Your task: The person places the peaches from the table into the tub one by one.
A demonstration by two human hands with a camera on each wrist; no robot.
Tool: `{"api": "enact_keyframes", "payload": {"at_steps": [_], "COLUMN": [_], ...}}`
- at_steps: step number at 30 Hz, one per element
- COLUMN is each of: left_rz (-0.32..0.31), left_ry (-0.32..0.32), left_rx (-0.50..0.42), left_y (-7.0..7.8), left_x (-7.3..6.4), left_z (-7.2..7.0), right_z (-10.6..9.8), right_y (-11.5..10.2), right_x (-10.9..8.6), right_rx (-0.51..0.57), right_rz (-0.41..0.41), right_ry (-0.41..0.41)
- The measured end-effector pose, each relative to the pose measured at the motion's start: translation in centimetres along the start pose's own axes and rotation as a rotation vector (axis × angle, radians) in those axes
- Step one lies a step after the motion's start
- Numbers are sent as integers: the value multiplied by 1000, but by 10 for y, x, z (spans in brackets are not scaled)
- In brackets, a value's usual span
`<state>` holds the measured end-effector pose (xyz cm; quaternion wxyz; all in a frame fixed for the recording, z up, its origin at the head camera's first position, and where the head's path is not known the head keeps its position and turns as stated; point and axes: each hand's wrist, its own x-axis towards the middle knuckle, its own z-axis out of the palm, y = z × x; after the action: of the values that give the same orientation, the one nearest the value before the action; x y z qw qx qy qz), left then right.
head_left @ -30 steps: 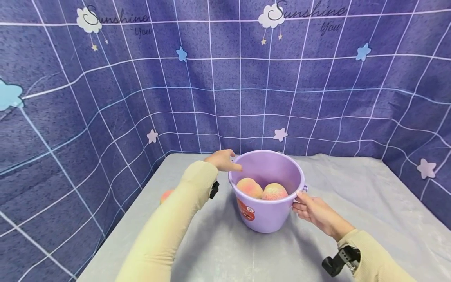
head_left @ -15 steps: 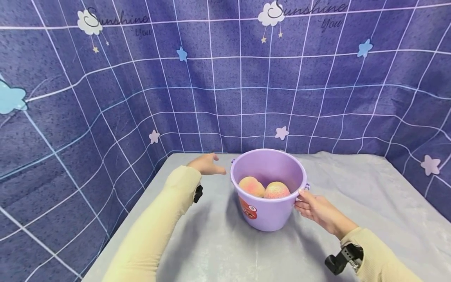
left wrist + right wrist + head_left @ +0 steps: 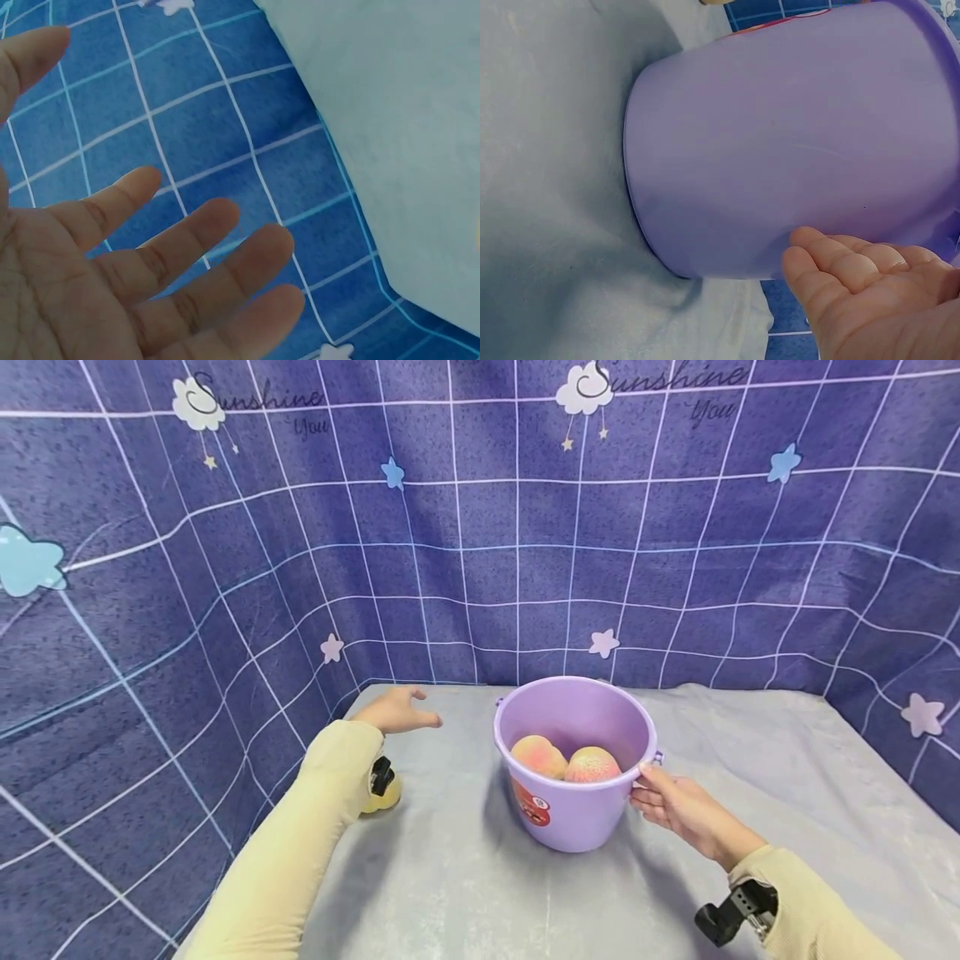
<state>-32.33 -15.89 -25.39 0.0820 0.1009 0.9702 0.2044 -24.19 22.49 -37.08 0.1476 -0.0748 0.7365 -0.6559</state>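
Note:
A purple bucket (image 3: 573,814) with a red label stands on the grey cloth, tilted a little in the head view. Two peaches (image 3: 592,766) lie inside it, yellow with a pink blush. My right hand (image 3: 682,814) holds the bucket's right side, thumb on the rim and fingers against the outer wall, as the right wrist view also shows. To the left, my left hand (image 3: 397,711) is held over the cloth with fingers spread and nothing in them; its palm (image 3: 52,300) fills the corner of the left wrist view. A yellowish rounded thing (image 3: 387,796) is partly hidden behind the left wrist.
Grey cloth (image 3: 465,877) covers the table. A blue-purple gridded curtain (image 3: 480,568) with stars and clouds hangs behind and along the left side. Each wrist carries a black strap with a small camera (image 3: 723,922).
My left hand has moved left, away from the bucket's rim. The yellowish rounded thing has come into view by the left wrist. My right hand keeps its hold on the bucket.

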Motion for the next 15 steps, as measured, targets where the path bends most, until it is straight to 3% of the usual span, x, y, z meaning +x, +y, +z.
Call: {"api": "enact_keyframes", "payload": {"at_steps": [10, 15], "left_rz": [-29, -33], "left_ry": [48, 85], "left_rx": [57, 13], "left_y": [-44, -62], "left_x": [-4, -6], "left_z": [8, 20], "right_z": [1, 1], "right_y": [0, 0], "right_x": [0, 0], "right_rx": [-10, -7], "right_rz": [5, 4], "right_ry": [8, 2]}}
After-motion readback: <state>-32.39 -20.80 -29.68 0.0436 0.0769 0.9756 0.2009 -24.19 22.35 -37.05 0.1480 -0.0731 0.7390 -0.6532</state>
